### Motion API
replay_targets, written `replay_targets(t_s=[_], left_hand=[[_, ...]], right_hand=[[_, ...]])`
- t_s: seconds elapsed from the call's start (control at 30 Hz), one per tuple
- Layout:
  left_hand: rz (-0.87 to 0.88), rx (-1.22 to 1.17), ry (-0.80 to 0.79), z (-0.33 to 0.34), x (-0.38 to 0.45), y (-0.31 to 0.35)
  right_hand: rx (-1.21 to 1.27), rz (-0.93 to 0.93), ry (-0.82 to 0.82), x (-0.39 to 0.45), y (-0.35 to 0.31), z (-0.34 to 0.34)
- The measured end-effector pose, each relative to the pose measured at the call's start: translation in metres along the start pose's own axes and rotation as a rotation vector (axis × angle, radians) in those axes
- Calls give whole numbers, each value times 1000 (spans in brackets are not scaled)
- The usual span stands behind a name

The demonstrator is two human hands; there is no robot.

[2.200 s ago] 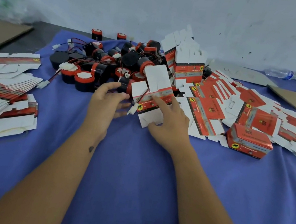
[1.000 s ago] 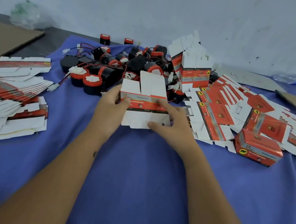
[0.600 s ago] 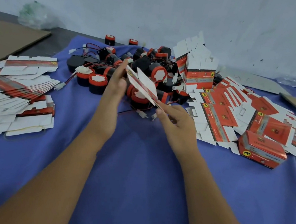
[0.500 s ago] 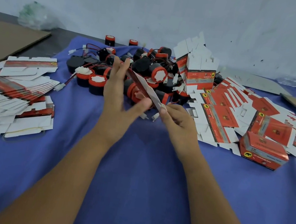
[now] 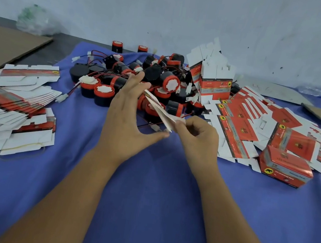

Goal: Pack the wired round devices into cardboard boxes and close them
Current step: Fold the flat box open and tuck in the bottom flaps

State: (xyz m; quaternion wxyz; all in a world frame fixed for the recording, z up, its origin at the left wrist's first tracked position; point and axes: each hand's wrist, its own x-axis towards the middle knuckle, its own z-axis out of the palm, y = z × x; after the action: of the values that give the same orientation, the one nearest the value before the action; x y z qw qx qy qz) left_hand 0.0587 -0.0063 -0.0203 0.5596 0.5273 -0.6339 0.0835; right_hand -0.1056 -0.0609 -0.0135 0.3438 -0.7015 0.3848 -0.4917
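Nearest the camera, two bare forearms are reaching up from the bottom edge over a blue cloth [image 5: 141, 212] that is covering the table. In the middle of the frame the left hand [image 5: 125, 122] is standing open, its fingers straight and spread, fingertips lying against the upper end of a flat box [image 5: 160, 110] while the thumb is stretching toward the lower end. The right hand [image 5: 198, 140] is pinching that lower end between curled fingers and thumb. The flat box is showing nearly edge-on, raised off the cloth, its long axis slanting from upper left by the left fingertips down to lower right at the right hand.

At the left edge a fanned stack of box blanks [image 5: 9, 101] is lying flat. At centre right a closed box [image 5: 285, 168] is sitting on the cloth, red with a yellow badge, beside a spread of more blanks [image 5: 245, 122].

Just behind the hands a pile of round devices [image 5: 150, 84] is heaping up, black bodies with red caps, their red and black wires trailing out to white plugs. To its right a bundle of upright blanks [image 5: 213, 75] is leaning against the pile.

Farther back, brown cardboard [image 5: 5, 44] is lying at upper left with a crumpled plastic bag [image 5: 37, 20] behind it, and a water bottle [image 5: 318, 91] is lying on its side at upper right, below a pale wall [image 5: 194, 11].
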Motion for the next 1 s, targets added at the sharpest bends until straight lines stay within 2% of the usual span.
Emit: replay_targets(t_s=[0.17, 0.3, 0.37, 0.5, 0.6, 0.67, 0.83, 1.0], left_hand=[[93, 119, -58, 1, 0, 2], [36, 10, -66, 1, 1, 9], [-68, -142, -58, -1, 1, 15], [-417, -622, -63, 1, 0, 29], [-531, -794, -9, 2, 1, 26], [-530, -803, -11, 1, 3, 24], [-490, -758, -34, 5, 6, 25], [-478, -715, 15, 8, 5, 25]], right_hand=[[141, 35, 185, 5, -3, -4], [407, 11, 159, 6, -10, -3], [506, -36, 52, 4, -15, 1], [548, -92, -156, 1, -18, 7], [494, 6, -142, -2, -22, 15], [470, 58, -91, -3, -21, 18], [602, 147, -33, -1, -23, 21], [610, 146, -25, -1, -24, 28]])
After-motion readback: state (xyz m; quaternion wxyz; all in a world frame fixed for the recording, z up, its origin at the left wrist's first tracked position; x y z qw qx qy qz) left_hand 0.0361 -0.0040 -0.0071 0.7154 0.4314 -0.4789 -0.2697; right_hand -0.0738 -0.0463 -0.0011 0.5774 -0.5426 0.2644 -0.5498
